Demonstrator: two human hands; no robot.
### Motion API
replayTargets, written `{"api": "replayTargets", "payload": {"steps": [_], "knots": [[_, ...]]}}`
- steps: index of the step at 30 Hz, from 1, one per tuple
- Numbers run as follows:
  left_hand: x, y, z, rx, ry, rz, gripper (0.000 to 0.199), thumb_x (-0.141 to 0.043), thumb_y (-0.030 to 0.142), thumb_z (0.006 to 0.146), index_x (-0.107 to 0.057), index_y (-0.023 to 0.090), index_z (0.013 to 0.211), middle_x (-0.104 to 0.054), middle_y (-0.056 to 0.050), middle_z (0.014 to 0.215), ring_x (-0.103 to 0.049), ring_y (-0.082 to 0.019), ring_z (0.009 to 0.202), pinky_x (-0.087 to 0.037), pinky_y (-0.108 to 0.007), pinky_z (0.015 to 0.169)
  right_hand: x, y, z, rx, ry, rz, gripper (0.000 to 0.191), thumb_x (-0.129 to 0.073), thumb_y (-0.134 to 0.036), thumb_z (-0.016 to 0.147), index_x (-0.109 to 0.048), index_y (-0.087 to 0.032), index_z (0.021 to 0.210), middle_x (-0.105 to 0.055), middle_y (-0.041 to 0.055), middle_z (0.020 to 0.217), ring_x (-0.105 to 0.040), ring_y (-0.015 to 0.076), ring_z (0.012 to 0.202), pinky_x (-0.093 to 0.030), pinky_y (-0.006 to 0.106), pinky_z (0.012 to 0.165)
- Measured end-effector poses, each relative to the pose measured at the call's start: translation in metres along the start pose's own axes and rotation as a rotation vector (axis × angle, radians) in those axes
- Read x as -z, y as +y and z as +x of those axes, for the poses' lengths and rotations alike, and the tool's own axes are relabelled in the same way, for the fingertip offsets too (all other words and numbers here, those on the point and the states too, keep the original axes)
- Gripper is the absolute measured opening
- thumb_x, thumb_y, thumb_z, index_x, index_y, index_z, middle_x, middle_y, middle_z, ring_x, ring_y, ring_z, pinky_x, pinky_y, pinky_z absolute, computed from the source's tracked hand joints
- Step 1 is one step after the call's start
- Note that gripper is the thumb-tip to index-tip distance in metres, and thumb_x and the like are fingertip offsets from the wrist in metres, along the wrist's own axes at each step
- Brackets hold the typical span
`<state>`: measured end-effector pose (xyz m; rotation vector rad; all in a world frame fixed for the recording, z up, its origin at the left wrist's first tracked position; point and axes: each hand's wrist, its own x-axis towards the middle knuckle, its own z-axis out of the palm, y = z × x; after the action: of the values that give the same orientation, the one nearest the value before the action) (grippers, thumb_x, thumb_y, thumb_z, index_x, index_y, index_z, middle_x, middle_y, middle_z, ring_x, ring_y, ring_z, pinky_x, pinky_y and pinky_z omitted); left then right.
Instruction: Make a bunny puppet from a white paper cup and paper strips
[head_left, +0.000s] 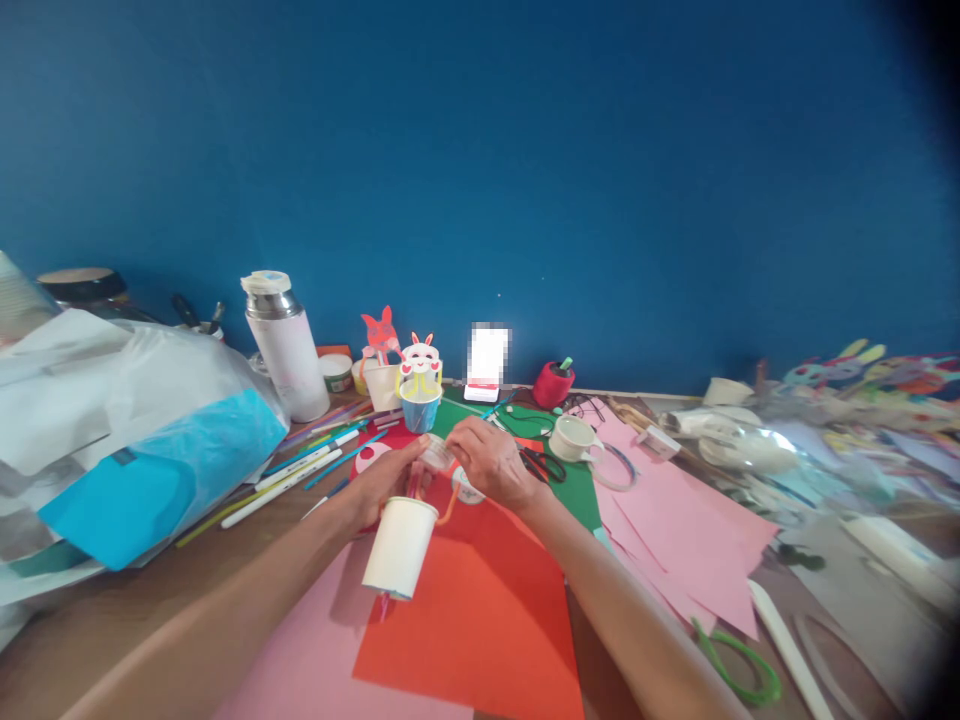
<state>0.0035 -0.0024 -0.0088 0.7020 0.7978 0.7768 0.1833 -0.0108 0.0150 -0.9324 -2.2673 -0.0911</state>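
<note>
A white paper cup [400,550] hangs tilted below my hands, with orange pipe-cleaner arms at its rim and pinkish sticks through it. My left hand [381,487] is closed around the upper end of this cup puppet, its thumb on a small whitish piece [437,453] at the top. My right hand [491,462] pinches at the right edge of that piece; what its fingertips hold is hidden. Beneath lie a red-orange sheet [480,620] and a pink sheet [315,640]. A white round cut-out [469,487] shows just under my right hand.
Behind my hands stand finished-looking cup puppets, one with a rabbit face [421,352], one red [381,335]. A white flask [285,345], markers [289,482] and plastic bags [150,400] lie left. Black-handled scissors [546,465], a mug [574,438] and pink sheets [675,520] are right.
</note>
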Motion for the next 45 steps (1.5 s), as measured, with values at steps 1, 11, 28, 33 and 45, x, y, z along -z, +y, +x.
{"api": "replayTargets", "payload": {"steps": [1,11,28,33,45], "knots": [[-0.001,0.001,-0.001,0.013,-0.004,-0.009,0.024,-0.058,0.038,0.074,-0.06,0.014,0.075,-0.059,0.001,0.056,-0.053,-0.007,0.044,-0.044,-0.018,0.044,-0.002,0.001,-0.001,0.018,0.003,-0.018,0.017,-0.037,-0.018,0.087,-0.054,-0.018,0.087,-0.055,0.008,0.085,-0.049,0.0172,0.083,-0.04,0.029,0.072],[-0.002,0.01,-0.005,0.266,-0.071,0.029,0.045,-0.051,0.054,0.071,-0.058,0.013,0.054,-0.053,-0.003,0.042,-0.047,-0.012,0.034,-0.042,-0.027,0.039,-0.01,-0.004,-0.006,0.081,0.005,-0.029,0.015,-0.035,-0.013,0.086,-0.05,-0.017,0.085,-0.052,0.008,0.085,-0.046,0.0177,0.082,-0.04,0.031,0.072],[0.002,0.023,-0.007,0.354,-0.227,-0.113,0.053,-0.044,0.056,0.073,-0.062,0.007,0.071,-0.059,-0.008,0.056,-0.054,-0.014,0.043,-0.042,-0.023,0.043,-0.006,-0.01,0.005,-0.39,0.273,0.632,0.015,-0.045,-0.025,0.083,-0.058,-0.019,0.085,-0.056,0.0024,0.077,-0.054,0.0133,0.071,-0.043,0.026,0.066],[0.001,0.023,-0.007,0.346,-0.249,-0.161,0.055,-0.041,0.055,0.074,-0.061,0.004,0.072,-0.055,-0.008,0.054,-0.052,-0.014,0.044,-0.041,-0.023,0.043,-0.004,-0.009,0.009,-0.549,0.333,0.914,0.019,-0.049,-0.03,0.081,-0.062,-0.02,0.092,-0.059,-0.0002,0.068,-0.055,0.0099,0.057,-0.044,0.022,0.054],[-0.003,0.021,-0.011,0.322,-0.219,-0.15,0.05,-0.038,0.052,0.077,-0.059,0.008,0.068,-0.057,-0.008,0.053,-0.053,-0.016,0.043,-0.043,-0.027,0.044,-0.009,-0.004,0.007,-0.378,0.177,0.749,0.015,-0.056,-0.022,0.077,-0.065,-0.022,0.089,-0.059,0.0033,0.089,-0.054,0.0148,0.084,-0.043,0.028,0.074]]}}
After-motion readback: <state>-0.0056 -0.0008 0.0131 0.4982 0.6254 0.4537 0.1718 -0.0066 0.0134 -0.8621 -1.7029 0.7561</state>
